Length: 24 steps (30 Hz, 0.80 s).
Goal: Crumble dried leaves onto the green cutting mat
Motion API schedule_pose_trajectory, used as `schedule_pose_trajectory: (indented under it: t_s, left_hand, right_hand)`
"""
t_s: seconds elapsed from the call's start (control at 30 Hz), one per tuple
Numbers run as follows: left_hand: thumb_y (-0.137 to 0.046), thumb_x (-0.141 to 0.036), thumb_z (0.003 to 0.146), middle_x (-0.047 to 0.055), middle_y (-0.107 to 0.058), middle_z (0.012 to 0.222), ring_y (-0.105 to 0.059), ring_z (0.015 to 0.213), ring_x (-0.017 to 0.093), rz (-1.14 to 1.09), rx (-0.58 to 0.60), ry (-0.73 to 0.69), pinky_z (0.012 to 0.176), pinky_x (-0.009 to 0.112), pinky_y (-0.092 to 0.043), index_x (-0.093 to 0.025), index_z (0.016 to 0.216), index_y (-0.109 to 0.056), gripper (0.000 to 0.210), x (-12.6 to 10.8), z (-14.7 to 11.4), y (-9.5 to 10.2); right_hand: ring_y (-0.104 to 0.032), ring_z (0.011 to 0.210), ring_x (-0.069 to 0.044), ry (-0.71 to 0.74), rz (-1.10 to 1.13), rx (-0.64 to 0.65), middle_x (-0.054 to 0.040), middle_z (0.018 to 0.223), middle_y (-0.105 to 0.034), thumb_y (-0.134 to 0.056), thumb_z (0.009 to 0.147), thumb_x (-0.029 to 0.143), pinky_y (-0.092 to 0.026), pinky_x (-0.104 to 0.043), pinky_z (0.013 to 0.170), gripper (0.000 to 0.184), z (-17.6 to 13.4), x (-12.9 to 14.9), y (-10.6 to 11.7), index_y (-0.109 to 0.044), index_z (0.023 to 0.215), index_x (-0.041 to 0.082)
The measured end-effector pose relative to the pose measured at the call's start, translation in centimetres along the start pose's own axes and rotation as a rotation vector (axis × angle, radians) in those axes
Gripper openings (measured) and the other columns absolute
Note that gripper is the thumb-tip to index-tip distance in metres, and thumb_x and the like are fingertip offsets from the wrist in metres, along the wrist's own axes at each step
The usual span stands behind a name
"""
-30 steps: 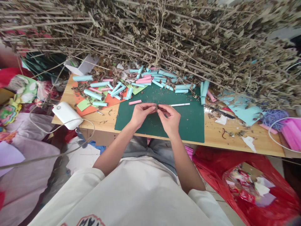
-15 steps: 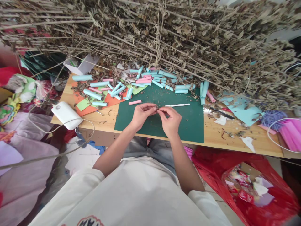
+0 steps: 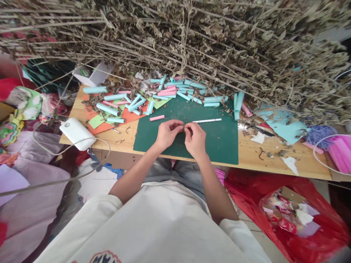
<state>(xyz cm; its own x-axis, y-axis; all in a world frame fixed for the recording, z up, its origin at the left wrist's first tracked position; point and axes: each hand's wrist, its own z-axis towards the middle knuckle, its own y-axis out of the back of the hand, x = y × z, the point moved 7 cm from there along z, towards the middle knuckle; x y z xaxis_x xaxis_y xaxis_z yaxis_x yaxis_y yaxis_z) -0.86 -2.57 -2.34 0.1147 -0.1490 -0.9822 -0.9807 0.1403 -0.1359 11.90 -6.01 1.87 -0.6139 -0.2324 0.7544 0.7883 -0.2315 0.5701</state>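
Note:
Over the green cutting mat point(image 3: 219, 146), my left hand point(image 3: 168, 134) and my right hand point(image 3: 195, 138) meet with their fingertips pinched together. Between them shows a small brownish bit of dried leaf point(image 3: 183, 126), mostly covered by the fingers. A thin white stick point(image 3: 210, 120) lies on the mat just right of my right fingers. To the left of my left hand rests a pink paper roll point(image 3: 157, 118). Many blue paper rolls point(image 3: 134, 102) and some pink ones lie along the mat's far edge and to its left.
A big heap of dried leafy stalks point(image 3: 164, 40) overhangs the back of the wooden table point(image 3: 274, 164). A white power bank point(image 3: 77, 133) with a cable sits at the left edge. At right are a black pen point(image 3: 259, 129), blue paper point(image 3: 285, 122) and a red bag point(image 3: 246, 190) of scraps below.
My right hand has shifted slightly left and its fingers are curled in more. My left hand stays almost in place, still pinching. The rolls and stick have not moved.

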Motion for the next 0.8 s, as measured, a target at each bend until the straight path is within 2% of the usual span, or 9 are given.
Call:
schedule_pose_trajectory:
  t_s: [0.17,0.3,0.47,0.6,0.7,0.8]
  left_hand:
    - [-0.066,-0.028,0.081,0.006,-0.074,0.090,-0.068,0.079,0.016,0.159,-0.073,-0.110,0.077,0.029,-0.054,-0.016,0.094,-0.072,0.019,-0.9,-0.5,-1.0]
    - [-0.060,-0.026,0.087,0.007,-0.073,0.096,-0.067,0.087,0.018,0.353,-0.112,-0.254,0.085,0.031,-0.052,-0.019,0.097,-0.073,0.018,-2.7,-1.0,-0.7]
    - [-0.054,-0.021,0.089,0.007,-0.072,0.101,-0.065,0.097,0.020,0.584,-0.055,-0.368,0.093,0.034,-0.049,-0.022,0.099,-0.074,0.022,-3.0,-1.1,0.4]
    - [-0.050,-0.018,0.091,0.009,-0.069,0.112,-0.063,0.106,0.020,0.698,-0.007,-0.448,0.098,0.035,-0.048,-0.021,0.106,-0.073,0.027,-2.7,-1.1,0.4]
    - [-0.049,-0.015,0.091,0.010,-0.065,0.120,-0.061,0.111,0.020,0.695,0.015,-0.483,0.101,0.035,-0.047,-0.021,0.110,-0.072,0.031,-2.9,-1.1,0.2]
    - [-0.048,-0.016,0.092,0.011,-0.066,0.116,-0.062,0.109,0.020,0.676,-0.002,-0.503,0.098,0.033,-0.048,-0.020,0.109,-0.073,0.030,-3.3,-0.9,0.4]
  right_hand:
    - [-0.059,0.074,-0.019,-0.178,0.019,-0.136,-0.0049,0.080,-0.066,-0.047,0.086,0.020,-0.049,-0.033,0.075,0.013,-0.3,-1.0,-0.1,-0.060,0.083,0.021]
    - [-0.064,0.074,-0.020,-0.259,0.109,-0.212,-0.0056,0.082,-0.070,-0.051,0.088,0.026,-0.052,-0.033,0.074,0.016,-0.5,-2.0,0.0,-0.066,0.087,0.020]
    - [-0.070,0.076,-0.019,-0.198,0.176,-0.083,-0.0049,0.089,-0.075,-0.055,0.086,0.021,-0.056,-0.033,0.076,0.021,0.0,-2.5,-0.1,-0.072,0.098,0.021]
    - [-0.072,0.085,-0.021,-0.114,0.057,-0.009,-0.0052,0.093,-0.076,-0.054,0.085,0.016,-0.057,-0.035,0.084,0.025,0.7,-2.1,0.6,-0.072,0.100,0.022]
    - [-0.071,0.074,-0.020,-0.098,0.030,0.016,-0.0058,0.091,-0.075,-0.055,0.087,0.021,-0.058,-0.035,0.076,0.020,1.0,-1.9,0.9,-0.073,0.094,0.022]
    - [-0.070,0.064,-0.017,-0.165,0.121,0.009,-0.0057,0.086,-0.073,-0.054,0.090,0.030,-0.058,-0.031,0.063,0.022,1.2,-2.2,1.0,-0.073,0.093,0.021]
